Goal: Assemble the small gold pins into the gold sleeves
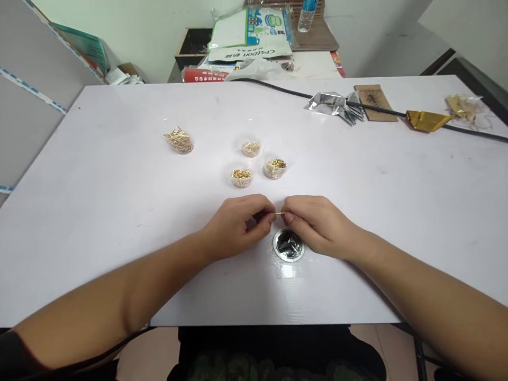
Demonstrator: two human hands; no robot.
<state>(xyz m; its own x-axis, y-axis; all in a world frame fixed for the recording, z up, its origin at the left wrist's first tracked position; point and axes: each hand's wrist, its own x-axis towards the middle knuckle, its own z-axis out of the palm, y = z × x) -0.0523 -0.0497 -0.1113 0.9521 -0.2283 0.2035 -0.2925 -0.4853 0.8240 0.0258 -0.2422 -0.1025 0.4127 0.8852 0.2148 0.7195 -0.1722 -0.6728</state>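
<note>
A thin gold-coloured metal pin (280,213) bridges the gap between my two hands. My left hand (244,222) pinches one end of it between thumb and forefinger. The other end sits in the closed fingertips of my right hand (315,222). Just below the fingertips, a round metal dish (289,245) with dark, shiny contents is on the white table, with clear tape around it. Beyond my hands stand small clear cups of gold pins: a near cup (242,178), one to its right (275,168) and one behind (251,148).
Another cup (180,141) holds longer gold pins at the left. A black cable (278,87) crosses the back right, near silver foil (331,103), a cardboard piece (375,103) and gold foil (426,121). Behind the table are stacked packages (250,53) and a water bottle (307,16).
</note>
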